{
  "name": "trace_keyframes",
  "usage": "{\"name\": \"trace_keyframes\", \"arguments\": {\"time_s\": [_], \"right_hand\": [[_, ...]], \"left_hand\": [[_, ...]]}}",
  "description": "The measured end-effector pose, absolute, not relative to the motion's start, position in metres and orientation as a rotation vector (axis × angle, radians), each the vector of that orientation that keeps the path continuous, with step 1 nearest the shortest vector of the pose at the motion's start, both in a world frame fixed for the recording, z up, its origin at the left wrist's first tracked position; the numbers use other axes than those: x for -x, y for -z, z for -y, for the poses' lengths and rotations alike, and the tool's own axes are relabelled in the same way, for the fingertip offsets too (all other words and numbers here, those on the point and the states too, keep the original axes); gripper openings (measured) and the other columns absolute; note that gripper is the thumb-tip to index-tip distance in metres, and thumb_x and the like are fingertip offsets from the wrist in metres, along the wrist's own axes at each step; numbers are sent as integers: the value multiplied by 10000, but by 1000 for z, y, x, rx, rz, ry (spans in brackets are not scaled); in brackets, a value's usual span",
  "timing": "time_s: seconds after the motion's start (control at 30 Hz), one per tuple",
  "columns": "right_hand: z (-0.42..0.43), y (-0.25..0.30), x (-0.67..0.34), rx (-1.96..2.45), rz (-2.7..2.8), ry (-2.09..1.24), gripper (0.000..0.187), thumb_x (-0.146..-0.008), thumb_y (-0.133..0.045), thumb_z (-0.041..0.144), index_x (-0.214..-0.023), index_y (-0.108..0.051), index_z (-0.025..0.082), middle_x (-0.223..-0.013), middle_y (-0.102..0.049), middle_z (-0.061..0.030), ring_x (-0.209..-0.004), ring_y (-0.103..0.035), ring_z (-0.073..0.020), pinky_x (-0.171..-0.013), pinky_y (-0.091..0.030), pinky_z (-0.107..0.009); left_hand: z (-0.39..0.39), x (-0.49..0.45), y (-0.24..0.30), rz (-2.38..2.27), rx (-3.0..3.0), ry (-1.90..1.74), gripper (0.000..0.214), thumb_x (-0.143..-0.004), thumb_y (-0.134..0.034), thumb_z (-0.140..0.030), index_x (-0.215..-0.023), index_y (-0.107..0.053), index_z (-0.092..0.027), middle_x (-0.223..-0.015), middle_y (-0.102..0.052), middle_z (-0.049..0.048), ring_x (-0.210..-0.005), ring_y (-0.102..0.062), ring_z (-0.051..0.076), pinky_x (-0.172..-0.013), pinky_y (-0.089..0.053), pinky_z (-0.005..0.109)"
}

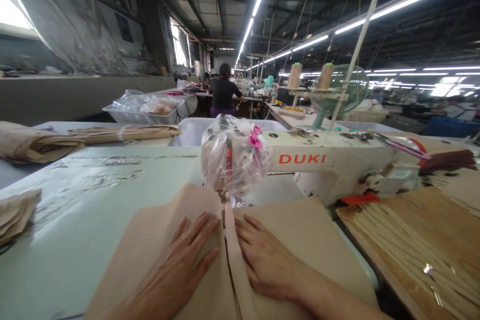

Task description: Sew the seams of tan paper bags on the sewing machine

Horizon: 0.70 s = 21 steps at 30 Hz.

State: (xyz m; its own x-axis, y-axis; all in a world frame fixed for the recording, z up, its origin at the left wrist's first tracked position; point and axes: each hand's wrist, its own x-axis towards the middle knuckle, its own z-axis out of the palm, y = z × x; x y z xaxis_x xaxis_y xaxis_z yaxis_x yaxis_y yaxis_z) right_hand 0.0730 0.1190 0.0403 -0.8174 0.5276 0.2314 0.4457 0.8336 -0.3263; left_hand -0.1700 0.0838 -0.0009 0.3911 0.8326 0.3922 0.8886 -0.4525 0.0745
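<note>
Flat on the cloth at the needle.
Left hand (pixel 176 265) and right hand (pixel 264 260) spread, palms pressing beige fabric (pixel 300 230) either side of strip (pixel 234 255) running lengthwise toward sewing machine (pixel 300 160).

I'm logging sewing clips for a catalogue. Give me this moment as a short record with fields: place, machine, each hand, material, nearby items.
place: sewing workshop, rows of tables, a person seated far ahead
machine: white sewing machine marked DUKI, head wrapped in clear plastic
left hand: flat on the tan fabric, left of the strip
right hand: flat on the fabric, right of the strip
strip: narrow, tan, runs between the hands toward the needle
nearby: tan strips on a board at right; folded pieces at back left; two thread cones
</note>
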Motion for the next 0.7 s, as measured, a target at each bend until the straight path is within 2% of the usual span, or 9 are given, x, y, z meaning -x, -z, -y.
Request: {"name": "trace_keyframes", "arguments": {"time_s": [0.1, 0.23, 0.37, 0.57, 0.7], "right_hand": [[-118, -40, -72, 744, 2719, -360, 499, -953, -470, 212, -1451, -436, 204, -1546, -391, -66, -1444, -298, -174, -1244, -109, -377], [-117, -38, -72, 743, 2702, -368, 498, -936, -487, 201, -1434, -459, 209, -1535, -409, -59, -1442, -302, -177, -1246, -103, -377], [-118, -35, -73, 739, 2670, -388, 470, -937, -500, 221, -1407, -491, 219, -1496, -461, -57, -1427, -329, -177, -1245, -113, -373], [-116, -37, -72, 750, 2688, -388, 457, -920, -509, 201, -1377, -515, 198, -1506, -446, -71, -1432, -319, -185, -1245, -114, -387], [-120, -40, -72, 737, 2673, -431, 340, -950, -481, 209, -1272, -588, 188, -1413, -540, -85, -1398, -381, -186, -1236, -168, -409]], "left_hand": [[-79, 168, -3, 1518, 2532, 504, 580, -1000, -463, -422, -1533, -275, -289, -1538, -412, 39, -1416, -384, 262, -1131, -352, 566], [-76, 169, -8, 1549, 2566, 449, 565, -1007, -441, -424, -1534, -255, -341, -1555, -387, -3, -1426, -371, 253, -1141, -327, 581], [-73, 171, -8, 1583, 2575, 409, 566, -1013, -416, -436, -1541, -232, -346, -1563, -373, -1, -1436, -353, 258, -1143, -313, 599], [-74, 169, -8, 1573, 2579, 395, 558, -1017, -408, -410, -1543, -239, -326, -1562, -378, 20, -1432, -359, 263, -1150, -316, 589], [-76, 167, -7, 1524, 2528, 412, 537, -1013, -418, -389, -1527, -288, -308, -1519, -450, 31, -1387, -435, 267, -1112, -385, 591]]}}
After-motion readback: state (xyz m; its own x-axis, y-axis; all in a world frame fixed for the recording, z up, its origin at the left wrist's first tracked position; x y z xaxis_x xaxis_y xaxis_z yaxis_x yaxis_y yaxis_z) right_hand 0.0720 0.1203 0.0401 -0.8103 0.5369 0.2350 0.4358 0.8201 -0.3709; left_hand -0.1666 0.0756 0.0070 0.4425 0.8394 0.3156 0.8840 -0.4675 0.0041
